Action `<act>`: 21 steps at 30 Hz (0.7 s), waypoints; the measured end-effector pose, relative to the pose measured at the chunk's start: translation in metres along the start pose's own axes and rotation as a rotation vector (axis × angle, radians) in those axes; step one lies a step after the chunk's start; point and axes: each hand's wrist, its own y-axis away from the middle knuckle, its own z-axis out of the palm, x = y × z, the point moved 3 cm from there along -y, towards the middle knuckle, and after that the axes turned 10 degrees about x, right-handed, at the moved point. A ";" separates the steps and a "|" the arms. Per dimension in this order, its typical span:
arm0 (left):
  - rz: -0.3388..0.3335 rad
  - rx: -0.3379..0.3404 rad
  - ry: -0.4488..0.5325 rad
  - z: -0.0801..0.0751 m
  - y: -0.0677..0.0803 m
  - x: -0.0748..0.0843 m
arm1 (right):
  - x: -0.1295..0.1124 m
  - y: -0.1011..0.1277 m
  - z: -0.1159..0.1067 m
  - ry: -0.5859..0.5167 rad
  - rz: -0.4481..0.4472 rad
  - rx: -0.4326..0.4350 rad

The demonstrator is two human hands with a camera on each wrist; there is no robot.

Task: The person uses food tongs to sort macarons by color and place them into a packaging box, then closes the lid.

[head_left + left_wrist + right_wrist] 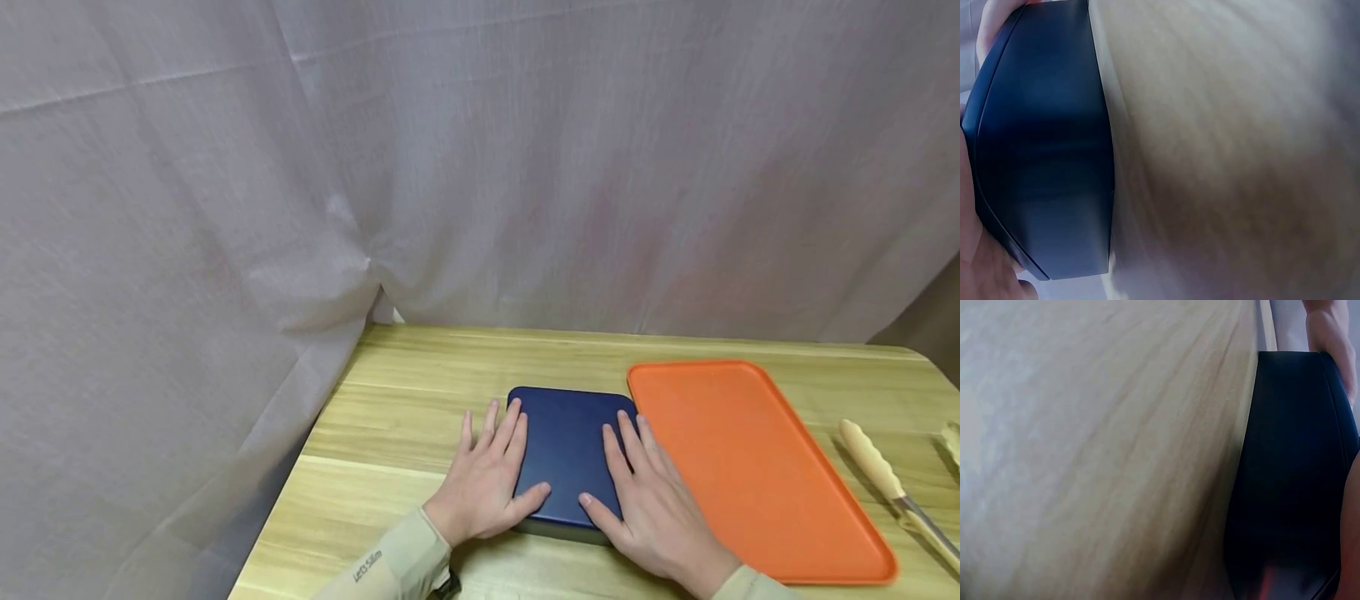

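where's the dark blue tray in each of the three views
Head view: the dark blue tray lies low and centre, flat on the table, under both hands, left of the orange tray.
Left wrist view: it fills the left side, seen close.
Right wrist view: it stands along the right edge.
Shared landmark: the wooden table, bare beside the tray in every view.

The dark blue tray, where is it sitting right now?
In the head view the dark blue tray lies on the wooden table, under the left hand and right hand, beside the orange tray.

Pale beige long sleeves; small dark lettering on the left sleeve [390,567]; bare hands.
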 end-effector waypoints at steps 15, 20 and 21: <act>0.005 -0.061 0.034 -0.006 -0.012 -0.007 | 0.005 -0.008 -0.006 -0.031 0.028 -0.076; -0.002 -0.028 0.038 -0.011 -0.011 -0.006 | 0.003 -0.003 -0.009 -0.033 -0.005 -0.058; 0.001 -0.016 0.038 -0.013 -0.010 -0.006 | 0.003 -0.002 -0.011 -0.031 -0.014 -0.049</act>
